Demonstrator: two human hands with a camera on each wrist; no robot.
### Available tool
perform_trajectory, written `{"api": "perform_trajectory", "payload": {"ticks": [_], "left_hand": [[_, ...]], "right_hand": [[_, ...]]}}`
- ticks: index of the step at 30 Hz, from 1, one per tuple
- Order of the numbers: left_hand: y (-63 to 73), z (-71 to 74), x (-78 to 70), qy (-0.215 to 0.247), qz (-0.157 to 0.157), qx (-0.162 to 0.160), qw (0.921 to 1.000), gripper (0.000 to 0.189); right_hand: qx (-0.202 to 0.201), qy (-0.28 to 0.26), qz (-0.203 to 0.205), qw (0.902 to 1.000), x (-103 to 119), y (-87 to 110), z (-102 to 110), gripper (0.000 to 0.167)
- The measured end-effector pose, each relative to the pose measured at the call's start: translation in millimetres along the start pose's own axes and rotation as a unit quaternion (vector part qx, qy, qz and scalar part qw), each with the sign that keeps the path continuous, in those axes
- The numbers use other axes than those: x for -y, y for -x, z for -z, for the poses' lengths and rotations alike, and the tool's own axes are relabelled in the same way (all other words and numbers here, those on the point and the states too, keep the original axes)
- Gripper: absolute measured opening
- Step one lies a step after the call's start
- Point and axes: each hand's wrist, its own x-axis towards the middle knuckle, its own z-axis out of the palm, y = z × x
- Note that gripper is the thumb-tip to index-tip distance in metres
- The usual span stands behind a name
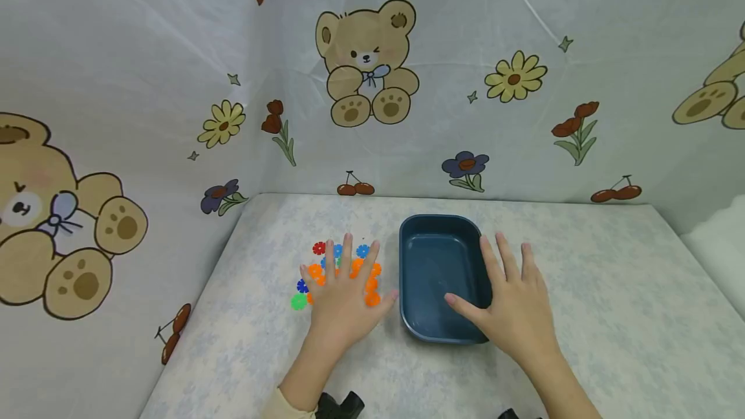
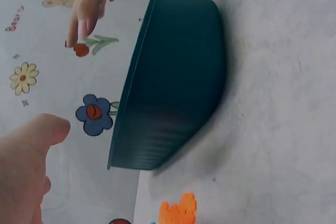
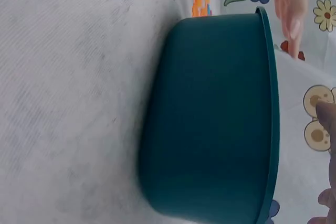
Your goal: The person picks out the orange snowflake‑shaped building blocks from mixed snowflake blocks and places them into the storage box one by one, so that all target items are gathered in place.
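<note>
My left hand [image 1: 343, 299] is spread with straight fingers above a cluster of small flower-shaped plastic pieces, mostly orange [image 1: 372, 299], with a green piece [image 1: 299, 301], a red piece [image 1: 319, 248] and some blue ones. The hand hides part of the cluster. To its right sits a dark teal rectangular tub [image 1: 433, 325], with nothing visible inside. My right hand [image 1: 518, 312] is spread over the tub's right side, its thumb above the interior. In the left wrist view, the left thumb [image 2: 47, 129] is apart from the tub [image 2: 173, 72]. Neither hand grips anything.
A pale mottled cloth covers the table [image 1: 628, 302]. Behind it and at the left hangs a white curtain [image 1: 442, 31] printed with bears, flowers and cherries. A white bulky shape [image 1: 718, 251] stands at the right edge.
</note>
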Motion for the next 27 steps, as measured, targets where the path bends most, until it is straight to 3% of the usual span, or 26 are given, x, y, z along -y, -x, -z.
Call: {"api": "perform_trajectory", "payload": {"ticks": [3,8,15,20,27], "left_hand": [[2.1,0.8,12.8,0.007,0.007,-0.011,0.9999,0.082],[4.1,0.3,42.7,0.013,0.021,-0.022,0.9994,0.081],[6.4,-7.8,94.8,0.076,0.076,-0.023,0.9939,0.071],[0.5,-14.6,120.5,0.129,0.113,-0.027,0.9848,0.056],[-13.5,-27.1,136.4,0.146,0.118,-0.033,0.9816,0.046]], "right_hand": [[0.007,-0.009,0.0,0.9999,-5.6,0.4,-1.8,0.117],[0.048,-0.07,-0.025,0.9961,-17.3,5.6,-6.5,0.114],[0.116,-0.137,-0.059,0.9819,-28.0,18.5,-14.9,0.112],[0.114,-0.2,-0.052,0.9718,-33.9,27.1,-28.9,0.111],[0.079,-0.265,-0.039,0.9602,-37.2,36.6,-50.5,0.111]]}}
